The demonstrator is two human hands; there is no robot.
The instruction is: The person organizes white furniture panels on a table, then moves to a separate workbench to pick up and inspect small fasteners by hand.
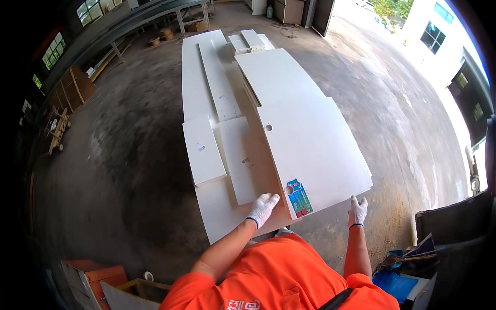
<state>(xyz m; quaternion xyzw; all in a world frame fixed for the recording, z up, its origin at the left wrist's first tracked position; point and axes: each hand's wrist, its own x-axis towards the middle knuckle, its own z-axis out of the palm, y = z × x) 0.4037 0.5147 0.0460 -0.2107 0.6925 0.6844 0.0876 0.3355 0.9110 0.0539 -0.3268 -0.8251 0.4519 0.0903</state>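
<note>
A wide white panel [315,150] with two round holes lies on top of the right-hand stack, a blue and green label [299,199] at its near left corner. My left hand [263,209], in a white knit glove, is closed at the panel's left edge, close to that corner. At the near right edge my right hand [357,211], gloved the same way, has its thumb up against the board; the fingers are partly hidden. Beside my left hand lie a narrower white board [237,170] and a short white board [201,150].
More white boards [194,67] extend toward the far end of the pile. A long conveyor-like bench [134,23] runs along the back left. Bins and scraps [398,281] stand low at my right, an orange box [101,279] low at my left. A wheeled cart [59,129] sits far left.
</note>
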